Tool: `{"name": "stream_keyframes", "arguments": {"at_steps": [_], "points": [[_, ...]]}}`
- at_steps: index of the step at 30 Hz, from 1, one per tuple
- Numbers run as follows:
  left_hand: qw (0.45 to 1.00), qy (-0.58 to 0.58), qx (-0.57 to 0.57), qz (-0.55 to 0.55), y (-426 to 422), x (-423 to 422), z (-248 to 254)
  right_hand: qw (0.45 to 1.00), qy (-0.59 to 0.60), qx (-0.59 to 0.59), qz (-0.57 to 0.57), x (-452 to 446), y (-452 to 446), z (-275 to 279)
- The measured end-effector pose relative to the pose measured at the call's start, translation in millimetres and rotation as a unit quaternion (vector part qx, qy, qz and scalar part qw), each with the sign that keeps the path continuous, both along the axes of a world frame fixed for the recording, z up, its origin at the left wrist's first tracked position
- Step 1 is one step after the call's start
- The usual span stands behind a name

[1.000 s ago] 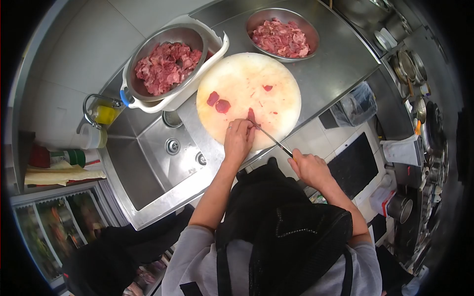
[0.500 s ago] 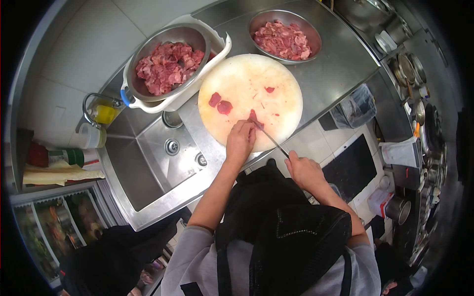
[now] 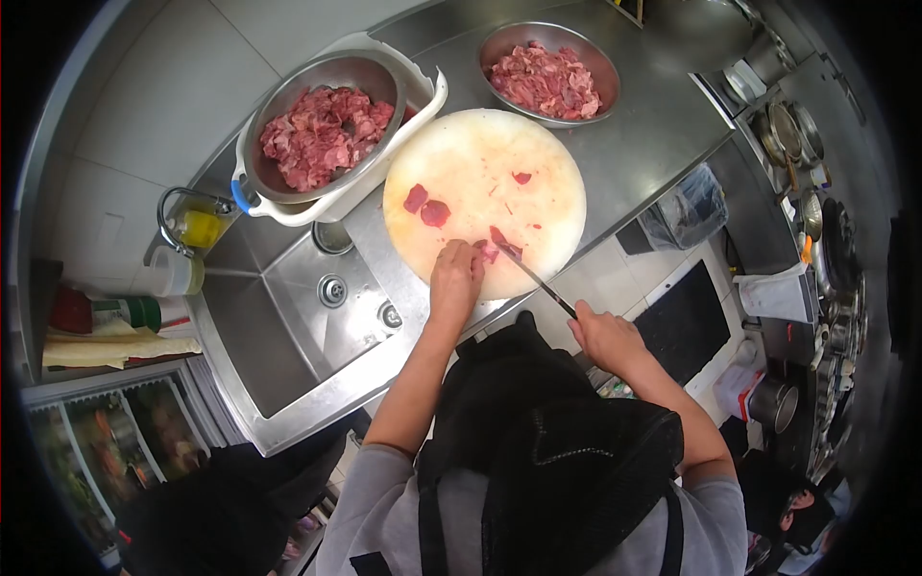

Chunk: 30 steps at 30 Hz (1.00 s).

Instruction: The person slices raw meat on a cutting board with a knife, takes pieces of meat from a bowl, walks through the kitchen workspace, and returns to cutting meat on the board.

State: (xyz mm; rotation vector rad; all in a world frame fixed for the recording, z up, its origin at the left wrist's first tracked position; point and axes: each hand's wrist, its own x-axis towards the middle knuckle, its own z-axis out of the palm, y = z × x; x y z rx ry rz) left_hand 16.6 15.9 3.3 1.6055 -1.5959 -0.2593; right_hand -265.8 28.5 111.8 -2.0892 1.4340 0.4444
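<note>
My right hand is closed round the handle of a knife, its blade reaching over the near part of a round white cutting board. Under the blade's tip lies a dark red strip of meat. My left hand rests on the board's near edge with fingers curled on a small pinkish piece of meat, close beside the blade. The fingertips are partly hidden. Two red meat pieces lie on the board's left side, and a smaller scrap on the upper right.
A steel bowl of cut meat stands behind the board. Another, larger meat bowl sits in a white tub at the left. A steel sink adjoins the board. Another person in black is at lower left.
My left hand has shifted slightly left and down, away from the red strip. The right hand and knife have moved a little right and toward me; the meat beneath now shows as separate pieces.
</note>
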Motion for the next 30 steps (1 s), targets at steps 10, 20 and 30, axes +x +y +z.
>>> {"name": "stream_keyframes", "arguments": {"at_steps": [10, 20, 30], "points": [[0.998, -0.021, 0.024, 0.05, 5.7, 18.6, 11.9, 0.998, -0.061, -0.012, -0.013, -23.3, -21.3, 24.0], [0.972, -0.147, 0.076, -0.167, -67.9, -26.5, 9.9, 0.984, -0.11, -0.092, -0.104, -58.5, -16.1, 29.5], [0.915, 0.212, 0.341, 0.036, -66.9, 36.3, 90.0, 0.973, -0.165, -0.083, -0.137, -83.1, -14.7, 7.5]]}}
